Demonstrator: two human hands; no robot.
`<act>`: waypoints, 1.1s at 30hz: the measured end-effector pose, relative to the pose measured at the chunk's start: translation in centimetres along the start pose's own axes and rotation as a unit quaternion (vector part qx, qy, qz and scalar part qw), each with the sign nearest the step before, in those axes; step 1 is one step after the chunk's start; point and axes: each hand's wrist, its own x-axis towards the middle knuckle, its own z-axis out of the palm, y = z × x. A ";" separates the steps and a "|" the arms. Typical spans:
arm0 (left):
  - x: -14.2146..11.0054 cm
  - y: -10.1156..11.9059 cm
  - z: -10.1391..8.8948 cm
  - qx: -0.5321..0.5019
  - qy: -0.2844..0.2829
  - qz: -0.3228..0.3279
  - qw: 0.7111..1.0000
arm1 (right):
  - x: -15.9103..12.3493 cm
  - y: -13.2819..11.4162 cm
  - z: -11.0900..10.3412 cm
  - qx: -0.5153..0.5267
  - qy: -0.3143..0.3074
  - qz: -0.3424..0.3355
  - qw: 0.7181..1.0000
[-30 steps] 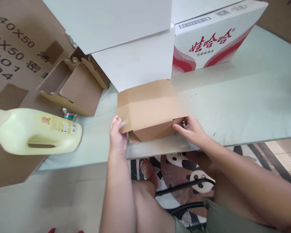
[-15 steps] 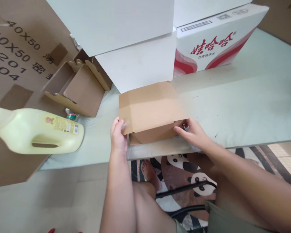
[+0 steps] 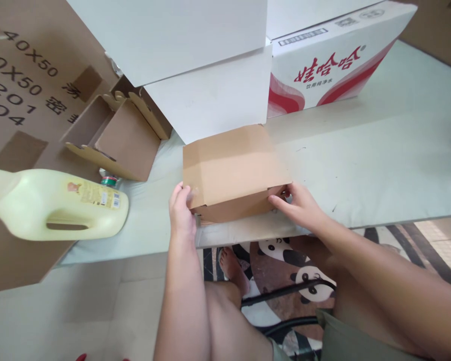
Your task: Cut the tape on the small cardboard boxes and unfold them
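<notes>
The left hand (image 3: 182, 215) has its thumb and fingers bent close around the left end of a brown cardboard box (image 3: 233, 170), at its side flap. The right hand's (image 3: 300, 203) thumb presses the front face near the opposite corner; its fingers bend behind that end, partly hidden. The box sits between both sets of fingers, near the desk's (image 3: 361, 165) front edge. Its contents are out of sight; the cardboard looks light and dry, stiff along the folds but apt to bow mid-panel, so the end corners seem the firmest hold. Beyond the fingers stands a white carton (image 3: 210, 100); farther beyond the right ones, a red-lettered water carton (image 3: 323, 75). Left of the left fingers is a pale yellow jug (image 3: 26, 205).
</notes>
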 end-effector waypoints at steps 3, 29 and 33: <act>0.0 0.0 0.0 0.005 0.005 -0.003 1.000 | 0.0 -0.1 0.0 0.001 -0.002 -0.001 1.000; -0.1 -0.3 0.3 0.012 0.005 -0.008 1.000 | 0.0 0.1 0.0 0.004 -0.014 0.000 1.000; -0.3 -0.2 0.4 0.011 0.005 -0.017 1.000 | -0.1 0.2 0.0 0.004 -0.019 0.012 1.000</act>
